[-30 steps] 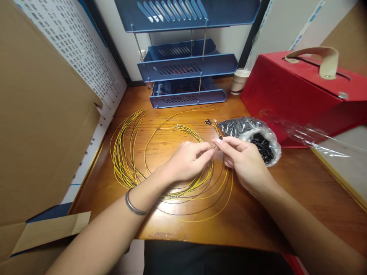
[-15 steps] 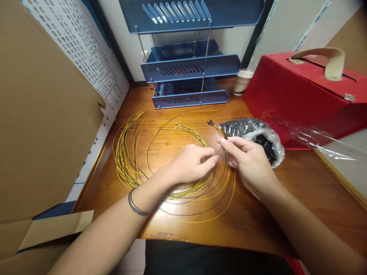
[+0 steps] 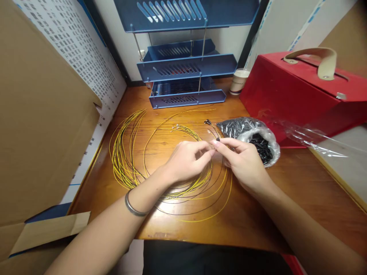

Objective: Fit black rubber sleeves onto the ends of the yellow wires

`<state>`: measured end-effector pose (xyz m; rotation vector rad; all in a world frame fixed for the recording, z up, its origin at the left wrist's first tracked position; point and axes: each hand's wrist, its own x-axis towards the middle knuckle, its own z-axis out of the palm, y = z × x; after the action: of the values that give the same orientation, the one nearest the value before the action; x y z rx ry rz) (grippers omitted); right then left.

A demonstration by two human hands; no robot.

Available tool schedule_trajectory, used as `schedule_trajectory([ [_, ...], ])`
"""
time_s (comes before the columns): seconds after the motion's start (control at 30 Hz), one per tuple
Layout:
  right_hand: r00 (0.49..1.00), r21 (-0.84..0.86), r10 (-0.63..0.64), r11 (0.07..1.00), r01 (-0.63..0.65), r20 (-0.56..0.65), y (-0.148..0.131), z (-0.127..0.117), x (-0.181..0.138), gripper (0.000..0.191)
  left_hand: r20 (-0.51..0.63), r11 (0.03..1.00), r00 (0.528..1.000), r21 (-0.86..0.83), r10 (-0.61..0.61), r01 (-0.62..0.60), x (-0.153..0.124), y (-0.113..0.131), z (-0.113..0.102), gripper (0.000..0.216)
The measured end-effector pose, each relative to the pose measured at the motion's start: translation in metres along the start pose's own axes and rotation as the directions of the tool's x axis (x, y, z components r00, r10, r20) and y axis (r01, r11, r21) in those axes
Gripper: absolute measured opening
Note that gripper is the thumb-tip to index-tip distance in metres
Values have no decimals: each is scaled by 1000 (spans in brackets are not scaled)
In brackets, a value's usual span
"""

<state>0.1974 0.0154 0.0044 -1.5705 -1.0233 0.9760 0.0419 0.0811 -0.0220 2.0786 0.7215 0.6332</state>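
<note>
Less space is found between left hand [image 3: 193,158] and right hand [image 3: 241,153] than half a second ago, suggesting closer fingertip work. Wires [image 3: 217,130] are pinched over the table [image 3: 255,217] by the right and, apparently, the left.

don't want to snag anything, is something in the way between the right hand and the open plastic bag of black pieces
Nothing visible stands between the right hand and the black pieces in the open plastic bag; its mouth shows just beyond the hand. The red box is behind the bag.
</note>
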Motion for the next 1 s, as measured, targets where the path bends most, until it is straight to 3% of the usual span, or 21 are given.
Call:
schedule_trajectory([
  [0.33,998,-4,-42,999,42,-54,3,0,1,26,24,999,1000,44,11,-12,0,-3,-1,28],
  [0.47,986,-118,-140,985,129,-93,3,2,0,22,-161,999,987,30,-23,28,0,0,-5,19],
  [0.63,969,-220,-220,956,192,-110,5,3,-1,21,-375,1000,927,-22,-2,-7,1,4,-4,29],
  [1.0,959,-257,-260,940,224,-114,6,4,-2,20,-494,989,856,79,151,-129,1,0,1,19],
])
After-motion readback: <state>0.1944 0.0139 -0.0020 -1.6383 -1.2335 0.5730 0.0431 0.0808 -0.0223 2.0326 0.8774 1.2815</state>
